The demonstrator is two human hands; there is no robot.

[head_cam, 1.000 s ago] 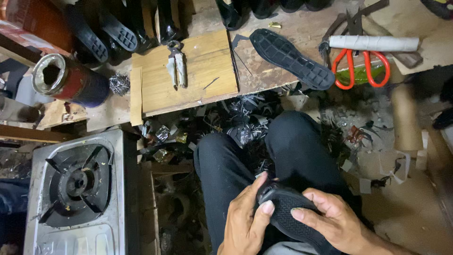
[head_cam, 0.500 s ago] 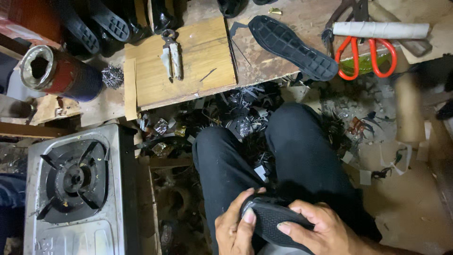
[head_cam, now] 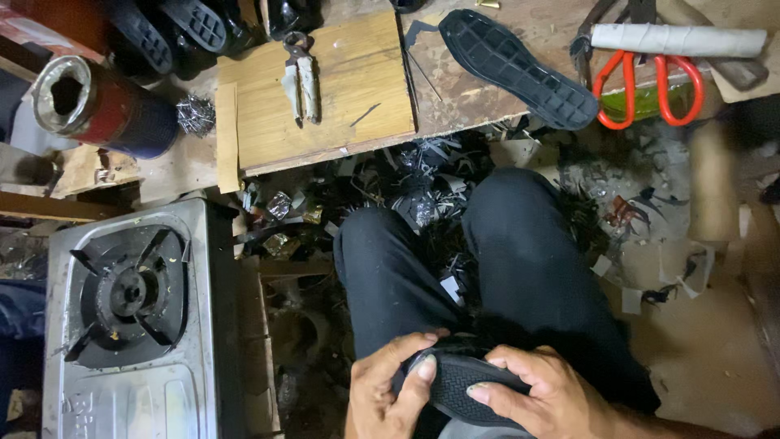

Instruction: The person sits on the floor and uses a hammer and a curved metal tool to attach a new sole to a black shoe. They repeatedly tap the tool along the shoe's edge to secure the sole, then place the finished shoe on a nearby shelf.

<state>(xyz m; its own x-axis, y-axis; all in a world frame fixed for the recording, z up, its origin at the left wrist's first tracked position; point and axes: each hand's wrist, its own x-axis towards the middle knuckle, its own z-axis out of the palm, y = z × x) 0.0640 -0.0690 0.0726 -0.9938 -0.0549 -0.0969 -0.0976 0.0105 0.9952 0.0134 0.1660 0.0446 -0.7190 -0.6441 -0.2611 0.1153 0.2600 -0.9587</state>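
Note:
My left hand [head_cam: 390, 389] and my right hand [head_cam: 540, 394] both grip a black shoe [head_cam: 459, 382] held in my lap, at the bottom of the head view. The left thumb presses on the shoe's ribbed toe end and the right fingers curl over its other side. My knees in black trousers [head_cam: 520, 244] rise just above the hands. Part of the shoe is hidden under my fingers.
A wooden bench runs across the top with a black rubber sole [head_cam: 516, 69], pliers [head_cam: 299, 81] on a board, red-handled scissors [head_cam: 646, 81] and a white roll [head_cam: 674, 39]. A gas stove [head_cam: 126, 317] sits at left. A red tin [head_cam: 89, 106] lies top left. Black scraps litter the floor.
The view has tilted down a little, so the bench slid toward the top edge. Both hands stay on the shoe, shifting their grip slightly at the toe.

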